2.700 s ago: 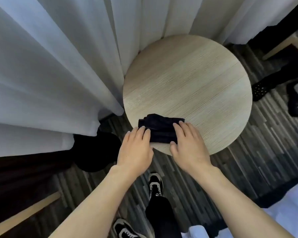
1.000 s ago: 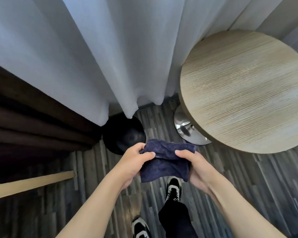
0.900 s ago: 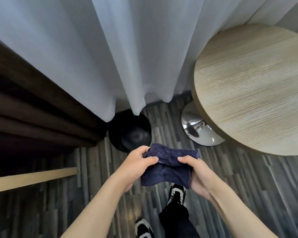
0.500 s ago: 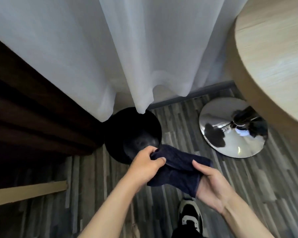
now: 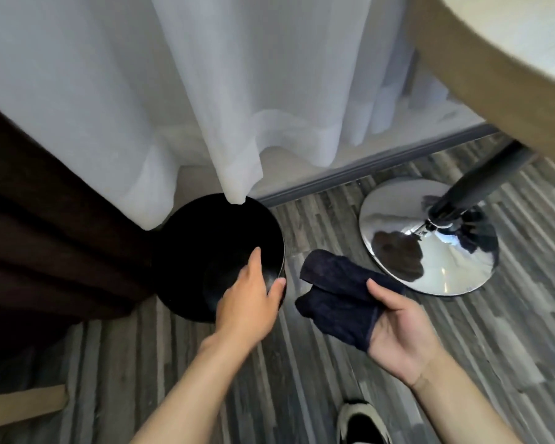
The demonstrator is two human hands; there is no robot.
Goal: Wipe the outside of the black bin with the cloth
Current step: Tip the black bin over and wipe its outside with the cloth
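Left hand (image 5: 249, 307) was at the near-right rim of the black bin (image 5: 205, 245), fingers reaching over the edge into the opening, thumb on the outside; whether it actually clamped the rim I can't tell. Right hand (image 5: 398, 334) was just to the right, palm up, thumb pressed down on the dark blue cloth (image 5: 340, 299), which lay folded across the fingers w/ one end sticking out toward the bin. Cloth was near the bin's right side but not touching it, w/ a strip of floor between them.

Room, big to small: white sheer curtain (image 5: 205, 75) hung across the back, one fold's tip dipping over the bin's far rim. Dark brown curtain (image 5: 45, 235) bunched at left, pressed against the bin. Floor (image 5: 462, 347) was grey striped wood-look planks. Round wooden table (image 5: 510, 59) top cut in at top right, its dark post running down to a shiny chrome disc base (image 5: 430, 251) on the floor, right of the cloth. Pale wood bar (image 5: 23, 405) showed at bottom left. Shoe (image 5: 362, 424), black w/ white sole, at bottom edge.
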